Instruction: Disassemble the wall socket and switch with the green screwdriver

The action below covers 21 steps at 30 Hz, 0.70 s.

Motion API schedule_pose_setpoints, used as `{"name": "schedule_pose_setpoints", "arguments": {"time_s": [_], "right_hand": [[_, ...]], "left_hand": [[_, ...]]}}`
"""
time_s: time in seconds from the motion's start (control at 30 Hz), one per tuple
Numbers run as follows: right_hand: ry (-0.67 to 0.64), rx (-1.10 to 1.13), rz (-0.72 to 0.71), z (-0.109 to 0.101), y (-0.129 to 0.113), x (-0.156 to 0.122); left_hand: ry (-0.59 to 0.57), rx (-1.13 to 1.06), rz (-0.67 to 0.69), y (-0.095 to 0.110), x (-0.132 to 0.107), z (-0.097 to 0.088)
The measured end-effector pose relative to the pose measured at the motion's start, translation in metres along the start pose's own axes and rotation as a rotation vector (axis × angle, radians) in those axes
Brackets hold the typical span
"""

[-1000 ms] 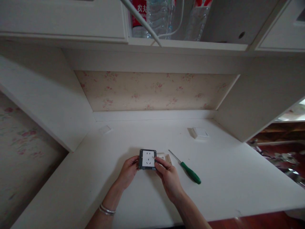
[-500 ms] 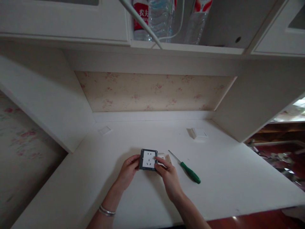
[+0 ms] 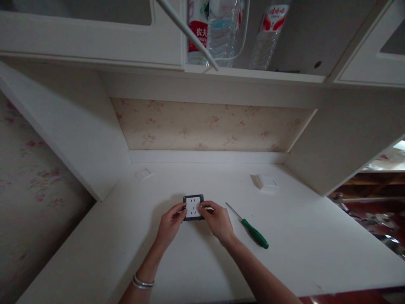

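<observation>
Bench first: white, wide, set in an alcove w/ flowered paper at the back. The shelf above it held water bottles.

Both my hands were at the middle of the bench, near the front edge. My left hand pinched the left edge of the socket w/ thumb & fingertips. My right hand was closed on its right edge the same way. So the socket sat between both hands, face up, low over the bench. Couldn't tell if it touched the top or hung just clear.

Progress, as far as I could judge: the socket was loose, not fixed to anything. Its white 5-hole face sat in a dark frame w/ no outer cover on it. No wires showed. I'd call that mid-way, the part in hand but nothing closed up.

The green screwdriver lay just right of my right hand, untouched, tip pointing back-left. A white plate lay well apart at back right, and a small white piece at back left. Neither was in use.
</observation>
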State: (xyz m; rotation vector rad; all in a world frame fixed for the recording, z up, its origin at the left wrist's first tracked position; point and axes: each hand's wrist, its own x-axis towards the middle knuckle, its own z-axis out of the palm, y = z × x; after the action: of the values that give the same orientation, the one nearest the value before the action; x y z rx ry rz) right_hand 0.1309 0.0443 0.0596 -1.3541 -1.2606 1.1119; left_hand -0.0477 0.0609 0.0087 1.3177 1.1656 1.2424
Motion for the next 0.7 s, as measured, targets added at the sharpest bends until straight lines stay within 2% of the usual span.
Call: {"name": "schedule_pose_setpoints", "arguments": {"time_s": [0.13,0.23,0.43,0.57,0.7], "right_hand": [[-0.005,-0.163,0.007,0.001,-0.008,0.000],[-0.009,-0.183,-0.015,0.003,-0.004,0.000],[-0.026,-0.238,-0.158,0.008,0.016,0.004],[-0.011,-0.334,-0.221,0.011,0.013,0.004],[-0.013,-0.458,-0.283,0.015,0.007,-0.001]], "left_hand": [[-0.022,0.076,-0.007,-0.011,0.006,-0.010],[-0.062,0.204,0.018,-0.012,0.006,-0.014],[-0.102,0.728,0.165,-0.007,-0.002,-0.009],[-0.116,1.046,0.167,-0.003,-0.005,-0.004],[-0.130,1.242,0.154,-0.003,-0.006,-0.003]]}}
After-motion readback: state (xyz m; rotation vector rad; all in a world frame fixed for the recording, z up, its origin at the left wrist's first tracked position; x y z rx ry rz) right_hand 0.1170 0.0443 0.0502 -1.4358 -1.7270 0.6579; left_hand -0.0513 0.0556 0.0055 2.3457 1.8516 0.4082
